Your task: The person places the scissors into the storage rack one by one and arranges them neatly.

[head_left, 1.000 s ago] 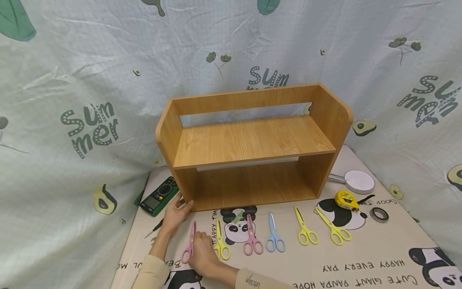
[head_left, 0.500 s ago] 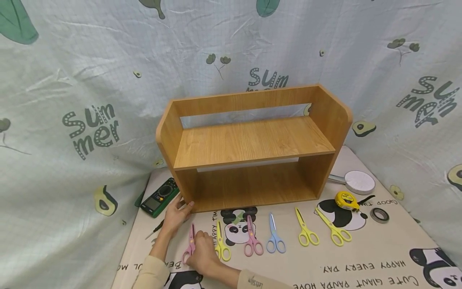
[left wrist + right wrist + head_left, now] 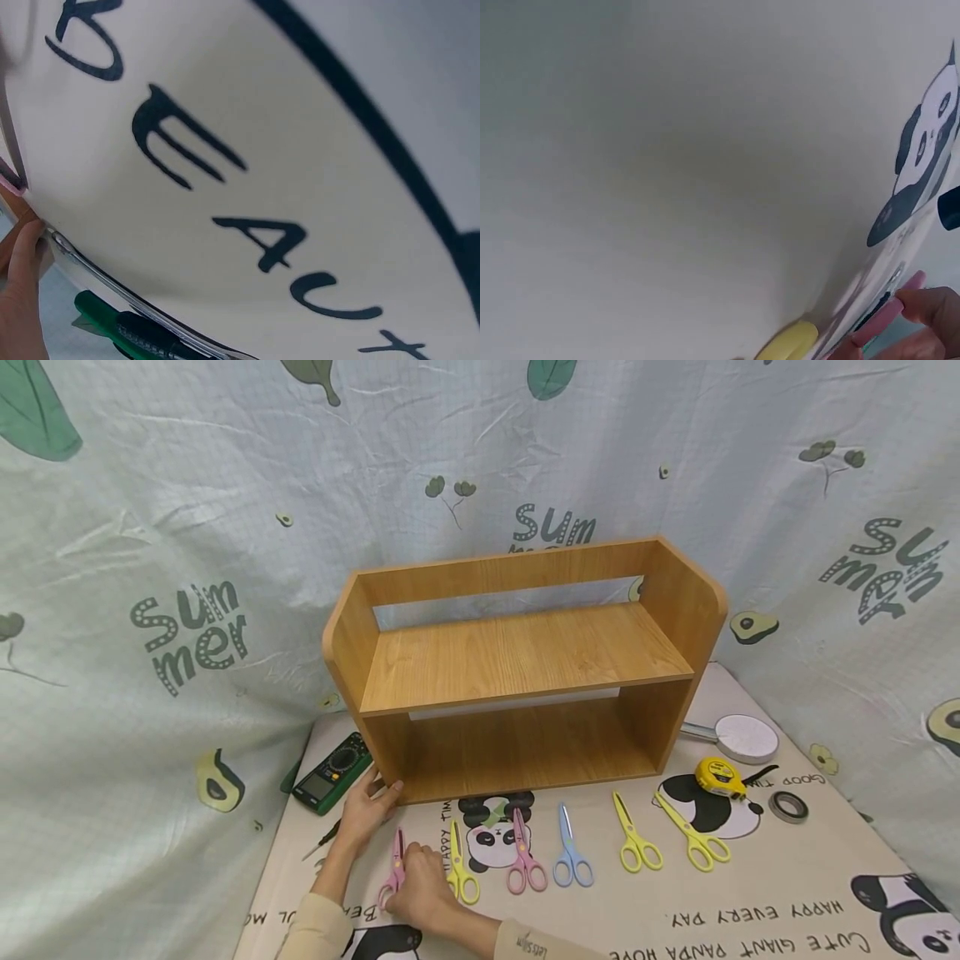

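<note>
My left hand [image 3: 365, 814] rests at the lower left front corner of a wooden two-tier shelf [image 3: 525, 743], thumb at its front edge and fingers along the outer side. In the left wrist view only part of that hand [image 3: 21, 300] shows. My right hand [image 3: 426, 889] pinches the handle of pink scissors [image 3: 397, 857], which lie on the table with the blades pointing toward the shelf. The right wrist view catches finger and thumb on the pink handle [image 3: 880, 321]. Yellow scissors [image 3: 459, 864] lie just right of this hand.
Further right lie pink scissors [image 3: 521, 856], blue scissors [image 3: 570, 856] and two yellow pairs [image 3: 633, 839]. A tape measure [image 3: 718, 775], black tape roll [image 3: 788, 807] and round white-faced object with a handle [image 3: 746, 738] sit at right. Left are a multimeter [image 3: 330, 774] and thin dark-handled tool [image 3: 328, 832].
The pink scissors in my right hand have turned slightly, their tips shifting a little left and nearer to me. My left hand stays at the shelf corner. The head view has tilted slightly.
</note>
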{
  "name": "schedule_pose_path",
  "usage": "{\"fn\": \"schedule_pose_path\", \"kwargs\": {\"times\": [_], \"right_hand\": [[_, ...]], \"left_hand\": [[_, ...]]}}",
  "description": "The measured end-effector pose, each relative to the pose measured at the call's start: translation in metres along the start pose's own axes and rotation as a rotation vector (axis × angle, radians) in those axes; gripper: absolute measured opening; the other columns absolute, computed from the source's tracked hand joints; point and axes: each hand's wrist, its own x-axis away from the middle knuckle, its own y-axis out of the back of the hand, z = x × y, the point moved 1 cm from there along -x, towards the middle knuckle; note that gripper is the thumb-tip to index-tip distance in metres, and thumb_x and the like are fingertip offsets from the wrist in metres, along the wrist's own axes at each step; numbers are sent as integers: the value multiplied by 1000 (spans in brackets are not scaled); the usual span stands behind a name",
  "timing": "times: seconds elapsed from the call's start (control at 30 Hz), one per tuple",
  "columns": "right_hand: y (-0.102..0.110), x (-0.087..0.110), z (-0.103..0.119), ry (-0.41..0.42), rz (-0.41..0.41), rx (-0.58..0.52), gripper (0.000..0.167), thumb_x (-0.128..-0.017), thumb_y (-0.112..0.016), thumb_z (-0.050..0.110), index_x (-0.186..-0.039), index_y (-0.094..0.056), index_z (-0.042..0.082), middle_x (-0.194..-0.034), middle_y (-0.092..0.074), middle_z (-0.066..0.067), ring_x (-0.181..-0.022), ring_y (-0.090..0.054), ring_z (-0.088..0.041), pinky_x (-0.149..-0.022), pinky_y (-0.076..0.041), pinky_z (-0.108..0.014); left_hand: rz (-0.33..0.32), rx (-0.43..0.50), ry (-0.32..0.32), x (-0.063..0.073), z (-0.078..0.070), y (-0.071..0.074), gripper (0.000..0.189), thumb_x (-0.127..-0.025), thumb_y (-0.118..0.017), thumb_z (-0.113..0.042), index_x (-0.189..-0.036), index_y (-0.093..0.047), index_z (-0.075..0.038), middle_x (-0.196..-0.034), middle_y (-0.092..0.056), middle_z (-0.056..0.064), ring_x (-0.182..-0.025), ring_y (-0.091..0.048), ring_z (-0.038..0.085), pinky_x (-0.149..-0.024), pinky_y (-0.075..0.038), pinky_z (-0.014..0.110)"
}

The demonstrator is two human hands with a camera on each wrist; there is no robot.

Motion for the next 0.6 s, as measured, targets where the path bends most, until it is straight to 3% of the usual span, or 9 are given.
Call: {"fn": "schedule_pose_path", "kwargs": {"times": [0.3, 0.6], "right_hand": [[26, 6, 3, -13, 56, -120, 45, -57, -95, 7, -86, -61, 6, -80, -53, 1, -76, -49, -15, -67, -46, -25], [86, 18, 17, 29, 122, -137, 46, -59, -92, 6, -92, -61, 7, -82, -55, 3, -80, -49, -12, -68, -45, -22]], "left_hand": [[8, 6, 1, -1, 2, 0, 75, -104, -62, -10, -166, -19, -5, -158, -37, 39, -137, -52, 51, -104, -56, 54], [15, 1, -8, 0, 1, 1, 75, -104, -62, -11, -166, -19, -6, -159, -36, 38, -138, -51, 52, -105, -55, 56]]}}
